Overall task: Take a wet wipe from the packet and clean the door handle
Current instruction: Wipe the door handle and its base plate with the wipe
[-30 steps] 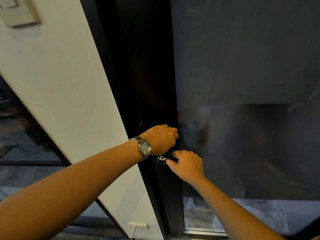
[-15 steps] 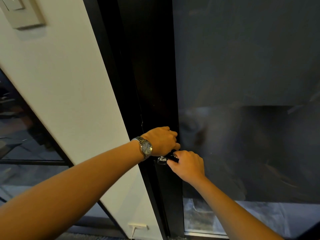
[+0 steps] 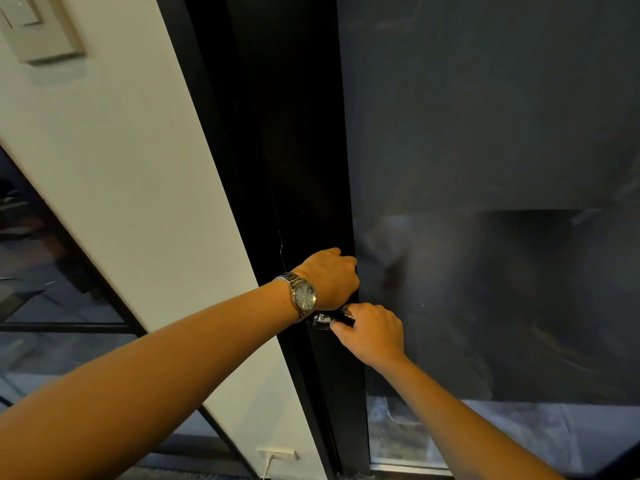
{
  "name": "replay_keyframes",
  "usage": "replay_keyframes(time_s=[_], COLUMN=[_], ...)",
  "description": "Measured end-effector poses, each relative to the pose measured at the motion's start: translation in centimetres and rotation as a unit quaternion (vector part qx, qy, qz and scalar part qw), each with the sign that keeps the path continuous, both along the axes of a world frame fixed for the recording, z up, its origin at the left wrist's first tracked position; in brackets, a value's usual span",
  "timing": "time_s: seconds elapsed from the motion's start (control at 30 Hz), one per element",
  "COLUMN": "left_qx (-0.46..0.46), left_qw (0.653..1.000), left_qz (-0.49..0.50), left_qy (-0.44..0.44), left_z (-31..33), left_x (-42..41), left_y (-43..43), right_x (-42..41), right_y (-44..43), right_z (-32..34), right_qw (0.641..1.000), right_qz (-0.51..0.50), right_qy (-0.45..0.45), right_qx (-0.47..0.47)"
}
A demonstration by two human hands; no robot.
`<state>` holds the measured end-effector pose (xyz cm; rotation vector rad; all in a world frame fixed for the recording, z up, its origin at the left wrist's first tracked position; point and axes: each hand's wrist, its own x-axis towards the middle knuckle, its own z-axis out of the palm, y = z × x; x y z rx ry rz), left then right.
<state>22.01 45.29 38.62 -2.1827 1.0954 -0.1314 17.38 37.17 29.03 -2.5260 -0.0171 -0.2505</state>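
The door handle [image 3: 341, 319] is a short glossy black lever with a shiny silver piece at its left end, set on the black door frame [image 3: 298, 188]. My right hand [image 3: 372, 332] is closed around the lever from the right and covers most of it. My left hand [image 3: 329, 277], with a silver watch on its wrist, is a closed fist pressed to the frame just above the handle. Its fingers curl towards the glass, and whatever lies under them is hidden. No wet wipe or packet shows.
A dark glass pane [image 3: 485, 168] fills the right side. A white wall [image 3: 121, 161] with a light switch [image 3: 38, 29] stands to the left, with a socket [image 3: 277, 453] low on it. Another black-framed glass panel [image 3: 52, 306] is at far left.
Both hands stay where they were at the handle. The view has only drifted slightly.
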Motion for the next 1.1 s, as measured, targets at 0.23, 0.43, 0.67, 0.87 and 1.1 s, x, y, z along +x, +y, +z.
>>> replay_keyframes(time_s=[0.23, 0.43, 0.67, 0.87, 1.1], left_qx=[0.025, -0.038, -0.131, -0.332, -0.609], left_qw=[0.999, 0.998, 0.988, 0.943, 0.782], left_qz=[0.038, 0.042, 0.011, -0.002, 0.126], left_qy=[0.015, 0.003, 0.085, 0.01, -0.041], left_z=[-0.7, 0.8, 0.4, -1.8, -4.5], left_x=[-0.4, -0.5, 0.7, 0.0, -1.6], left_y=[-0.9, -0.6, 2.1, 4.8, 4.2], right_x=[-0.1, -0.1, 0.1, -0.1, -0.1], right_y=[0.0, 0.0, 0.0, 0.0, 0.0], right_z=[-0.2, 0.0, -0.3, -0.1, 0.0], right_qw=[1.0, 1.0, 1.0, 1.0, 1.0], right_qz=[-0.009, 0.004, 0.005, 0.008, 0.008], right_qy=[-0.003, -0.006, -0.003, 0.003, -0.005], right_qx=[-0.001, -0.002, -0.005, 0.001, 0.01])
